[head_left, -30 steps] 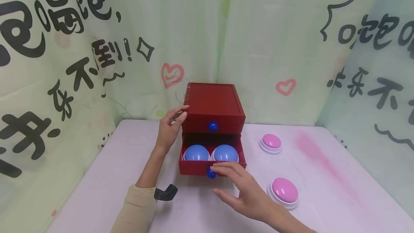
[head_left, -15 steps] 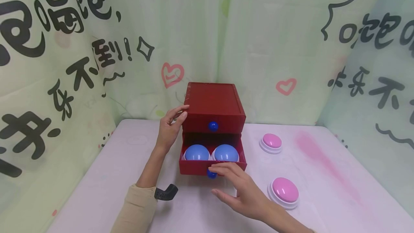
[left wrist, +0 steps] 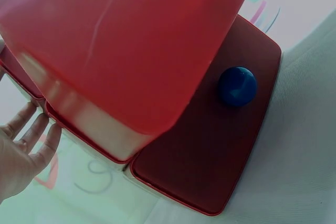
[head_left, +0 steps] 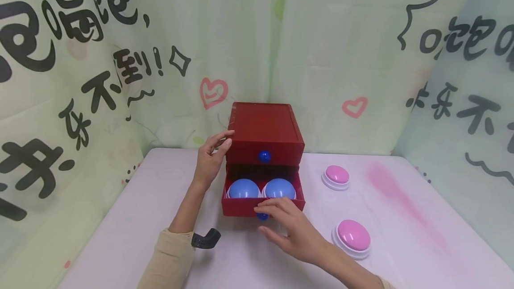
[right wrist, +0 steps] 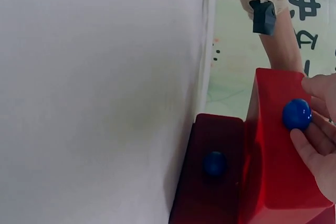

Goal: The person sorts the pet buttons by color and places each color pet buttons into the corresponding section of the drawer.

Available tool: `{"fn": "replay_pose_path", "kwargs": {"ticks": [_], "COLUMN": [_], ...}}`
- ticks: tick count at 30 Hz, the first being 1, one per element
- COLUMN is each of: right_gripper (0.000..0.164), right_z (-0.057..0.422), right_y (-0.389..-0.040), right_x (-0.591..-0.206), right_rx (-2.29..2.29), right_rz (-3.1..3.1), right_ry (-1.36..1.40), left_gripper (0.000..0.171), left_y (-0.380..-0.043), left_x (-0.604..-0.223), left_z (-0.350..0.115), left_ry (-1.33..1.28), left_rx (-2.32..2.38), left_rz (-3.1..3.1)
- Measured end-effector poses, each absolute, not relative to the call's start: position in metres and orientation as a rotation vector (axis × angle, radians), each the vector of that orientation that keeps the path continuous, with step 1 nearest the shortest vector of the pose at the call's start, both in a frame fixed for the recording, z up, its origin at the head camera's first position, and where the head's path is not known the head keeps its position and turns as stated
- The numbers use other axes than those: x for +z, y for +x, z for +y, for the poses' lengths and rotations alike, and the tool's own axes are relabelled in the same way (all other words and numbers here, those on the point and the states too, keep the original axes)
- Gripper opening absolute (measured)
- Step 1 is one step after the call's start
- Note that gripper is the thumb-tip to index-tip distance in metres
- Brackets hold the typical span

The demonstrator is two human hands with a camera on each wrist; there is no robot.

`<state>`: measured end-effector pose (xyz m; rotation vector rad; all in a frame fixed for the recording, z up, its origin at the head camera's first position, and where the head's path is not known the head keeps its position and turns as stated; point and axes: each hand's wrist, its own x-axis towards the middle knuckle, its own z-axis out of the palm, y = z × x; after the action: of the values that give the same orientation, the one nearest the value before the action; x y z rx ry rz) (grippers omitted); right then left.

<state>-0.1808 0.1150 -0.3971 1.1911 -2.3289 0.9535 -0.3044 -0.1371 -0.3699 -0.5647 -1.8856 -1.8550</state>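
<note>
A dark red cabinet (head_left: 263,121) of drawers stands mid-table. Below its top drawer, a drawer (head_left: 241,208) is pulled out, with two blue domes (head_left: 244,188) on white bases inside. My left hand (head_left: 209,159) rests its fingertips on the cabinet's left side; in the left wrist view its fingers (left wrist: 48,148) lie along the edge. At the front of the drawer hovers my right hand (head_left: 295,231), its fingers extended around the blue knob (right wrist: 297,114) and thumb apart below. That knob is partly hidden by the fingers in the head view.
Two pink domes on white bases stand right of the cabinet, a far one (head_left: 336,175) and a near one (head_left: 353,237). Underneath the extended drawer, a lower drawer (right wrist: 210,192) with its own blue knob is closed. Printed curtains (head_left: 321,57) surround the table.
My right hand has shifted slightly left along the drawer front, its fingers covering more of the knob. The left hand and the drawer stay where they were.
</note>
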Motion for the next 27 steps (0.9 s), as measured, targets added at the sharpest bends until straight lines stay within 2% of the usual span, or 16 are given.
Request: {"fn": "replay_pose_path", "kwargs": {"ticks": [20, 27], "right_gripper": [0.043, 0.04], "right_z": [0.112, 0.111], "right_y": [-0.194, -0.211], "right_x": [-0.39, -0.391], "right_rx": [0.893, 0.877], "right_rz": [-2.279, -2.247], "right_ry": [1.247, 1.184], "left_gripper": [0.034, 0.034], "left_y": [-0.305, -0.306], "left_x": [-0.371, -0.371], "left_z": [-0.137, -0.135], "left_ry": [-0.547, -0.554], "left_rx": [-1.854, -1.859], "left_rz": [-1.886, -1.869]}}
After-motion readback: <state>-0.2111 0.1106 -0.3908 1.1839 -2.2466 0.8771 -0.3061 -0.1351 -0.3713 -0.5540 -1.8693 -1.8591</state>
